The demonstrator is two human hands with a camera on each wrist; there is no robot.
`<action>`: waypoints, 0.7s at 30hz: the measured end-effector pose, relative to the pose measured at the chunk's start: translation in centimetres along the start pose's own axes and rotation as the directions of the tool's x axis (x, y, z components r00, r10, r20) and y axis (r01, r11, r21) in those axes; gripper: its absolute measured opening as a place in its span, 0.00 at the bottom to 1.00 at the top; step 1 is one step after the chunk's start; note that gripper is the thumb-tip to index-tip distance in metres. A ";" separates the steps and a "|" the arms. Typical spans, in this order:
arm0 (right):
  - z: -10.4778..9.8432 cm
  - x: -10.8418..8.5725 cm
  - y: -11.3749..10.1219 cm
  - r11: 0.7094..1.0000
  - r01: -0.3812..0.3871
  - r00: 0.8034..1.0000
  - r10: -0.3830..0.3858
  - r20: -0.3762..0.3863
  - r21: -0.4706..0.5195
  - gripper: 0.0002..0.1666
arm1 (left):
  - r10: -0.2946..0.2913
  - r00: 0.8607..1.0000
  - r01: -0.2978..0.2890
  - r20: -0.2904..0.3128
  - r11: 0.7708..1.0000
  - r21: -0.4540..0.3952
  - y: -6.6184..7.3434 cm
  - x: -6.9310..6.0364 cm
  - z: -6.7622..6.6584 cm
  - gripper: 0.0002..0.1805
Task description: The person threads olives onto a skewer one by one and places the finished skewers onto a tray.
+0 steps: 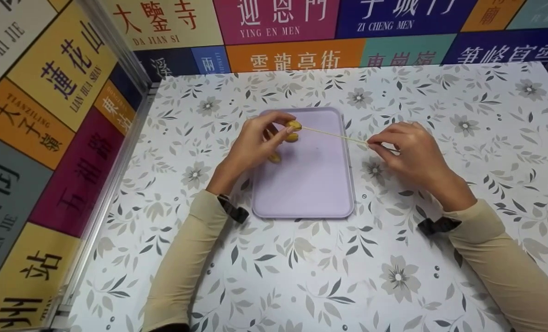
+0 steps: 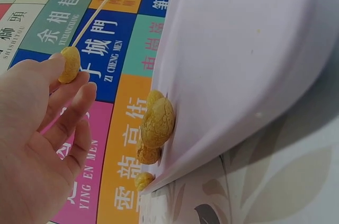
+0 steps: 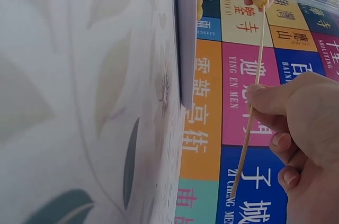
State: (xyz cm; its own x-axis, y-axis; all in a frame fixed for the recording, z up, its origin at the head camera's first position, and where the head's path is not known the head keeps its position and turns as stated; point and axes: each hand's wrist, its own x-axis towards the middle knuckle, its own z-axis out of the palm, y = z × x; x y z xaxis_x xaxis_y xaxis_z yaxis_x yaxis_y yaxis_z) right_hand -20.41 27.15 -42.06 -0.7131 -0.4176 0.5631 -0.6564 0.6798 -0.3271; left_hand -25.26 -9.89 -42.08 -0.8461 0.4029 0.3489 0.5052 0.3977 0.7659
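Note:
My left hand (image 1: 255,140) pinches a small yellow oval piece (image 1: 295,124) with a wrinkled skin between thumb and fingertips, over the upper left of a pale purple tray (image 1: 306,189). A thin bamboo skewer (image 1: 331,134) has one end at that piece. Whether its tip has gone in is hidden. Right of the tray, my right hand (image 1: 414,150) pinches the skewer partway along, and its other end sticks out past the fingers in the right wrist view. Several similar yellow pieces (image 2: 158,122) lie on the tray below the left hand, partly covered by it in the head view.
The tray sits on a table (image 1: 301,276) covered in white floral cloth. Panels with large coloured characters (image 1: 278,60) stand along the back and the left side (image 1: 66,124). Each wrist wears a black strap (image 1: 232,210).

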 end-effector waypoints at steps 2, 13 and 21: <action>0.0 0.0 0.0 1.000 0.002 1.000 -0.002 0.003 0.002 0.05 | 0.002 1.000 -0.002 -0.005 1.000 0.004 0.0 0.0 0.0 0.16; 0.2 0.0 -0.1 0.998 0.011 1.000 -0.012 0.007 0.055 0.05 | -0.026 0.999 0.027 0.027 0.998 -0.058 0.3 -0.2 0.3 0.14; 0.6 -0.2 -0.4 0.998 -0.001 1.000 0.000 0.010 0.067 0.05 | -0.021 1.000 0.022 0.017 0.998 -0.053 0.6 -0.2 0.5 0.13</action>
State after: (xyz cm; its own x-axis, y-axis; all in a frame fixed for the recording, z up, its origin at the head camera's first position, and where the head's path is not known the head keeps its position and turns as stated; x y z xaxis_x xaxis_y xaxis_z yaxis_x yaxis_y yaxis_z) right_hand -20.14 26.62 -42.49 -0.7158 -0.4235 0.5552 -0.6706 0.6385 -0.3775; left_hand -24.70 -9.36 -42.00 -0.8535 0.4086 0.3234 0.4768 0.3622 0.8009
